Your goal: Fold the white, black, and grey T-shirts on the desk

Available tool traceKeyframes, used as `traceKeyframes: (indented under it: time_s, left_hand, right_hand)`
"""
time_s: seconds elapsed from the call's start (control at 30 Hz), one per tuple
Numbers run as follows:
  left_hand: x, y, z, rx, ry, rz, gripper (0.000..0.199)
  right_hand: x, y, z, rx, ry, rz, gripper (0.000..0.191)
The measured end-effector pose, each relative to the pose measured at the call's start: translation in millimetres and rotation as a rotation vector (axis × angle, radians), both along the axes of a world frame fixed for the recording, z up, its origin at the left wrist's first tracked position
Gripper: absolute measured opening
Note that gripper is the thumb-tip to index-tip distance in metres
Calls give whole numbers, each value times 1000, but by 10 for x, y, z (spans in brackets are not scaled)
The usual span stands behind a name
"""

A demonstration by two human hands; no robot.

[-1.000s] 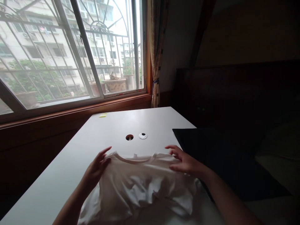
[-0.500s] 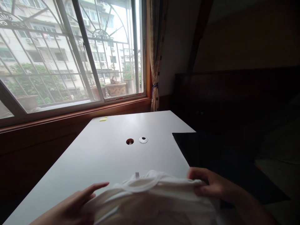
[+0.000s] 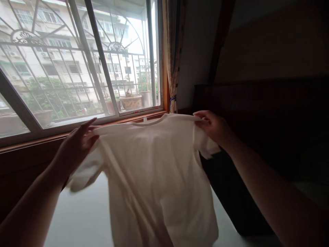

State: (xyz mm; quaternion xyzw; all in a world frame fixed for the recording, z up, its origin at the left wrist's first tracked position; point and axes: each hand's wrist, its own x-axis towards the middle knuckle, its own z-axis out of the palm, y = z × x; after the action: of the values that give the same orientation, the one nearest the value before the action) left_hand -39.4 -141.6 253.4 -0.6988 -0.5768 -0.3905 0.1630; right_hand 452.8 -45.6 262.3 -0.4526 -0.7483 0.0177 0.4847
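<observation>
A pale building (image 3: 58, 55) stands far off, outside the big window (image 3: 102, 68) on the far left. A white T-shirt (image 3: 154, 164) fills the middle, pulled wide between two hands. It hangs down over the table, with its neck at the far end and its body toward the near side. Long folds run down it, and its short sleeves droop at the left and right. The pictures don't show if its bottom touches the table. The white table (image 3: 79, 209) peeks out on both sides of the shirt. A flat black sheet (image 3: 233, 192) lies on the right, partly behind the shirt. A tied curtain (image 3: 173, 51) hangs at the window's right side. The left hand (image 3: 79, 140) pinches the shirt's left shoulder, with one finger sticking out. The right hand (image 3: 214, 127) pinches the right shoulder between thumb and fingers. A patterned plant pot (image 3: 131, 102) sits outside the glass. A tiny white tag (image 3: 145, 119) pokes up at the shirt's neck.
</observation>
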Motion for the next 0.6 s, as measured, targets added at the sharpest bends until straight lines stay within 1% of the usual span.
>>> traceKeyframes:
  time_s: [0.03, 0.07, 0.1, 0.13, 0.2, 0.27, 0.33, 0.4, 0.43, 0.5, 0.53, 0.6]
  left_hand:
    - [31, 119, 26, 26, 121, 26, 62]
    - [68, 212, 12, 35, 201, 23, 58]
    - [110, 274, -42, 61, 236, 30, 53]
    - [155, 305, -135, 69, 252, 29, 49]
    - [252, 279, -410, 74, 210, -1, 41]
    - [369, 164, -760, -5, 168, -97, 33]
    - [513, -7, -1127, -196, 153, -242, 28]
    - [680, -212, -1462, -402, 145, -345, 29]
    - [762, -319, -1607, -482, 143, -386, 31]
    - [903, -527, -1835, -609, 148, -475, 45]
    - [952, -621, -1917, -656, 143, -504, 51]
    - [991, -772, -2024, -715, 140, -533, 58]
  right_hand:
    - [-110, 124, 23, 71, -84, -43, 33]
    - [-191, 198, -19, 135, -146, -79, 39]
    - [-248, 223, -117, 173, -200, -89, 42]
    - [-289, 203, -258, 188, -240, -75, 43]
    - [-346, 60, -620, 146, -290, 29, 38]
    - [-394, -162, -1015, 32, -303, 153, 28]
    - [-429, -402, -1389, -135, -321, 291, 27]
    - [-432, -622, -1713, -305, -343, 362, 29]
    - [-416, -720, -1853, -383, -366, 385, 33]
    - [-349, -890, -2086, -496, -401, 392, 37]
    - [-300, -963, -2181, -528, -412, 386, 39]
    - [-185, -1085, -2330, -556, -422, 368, 42]
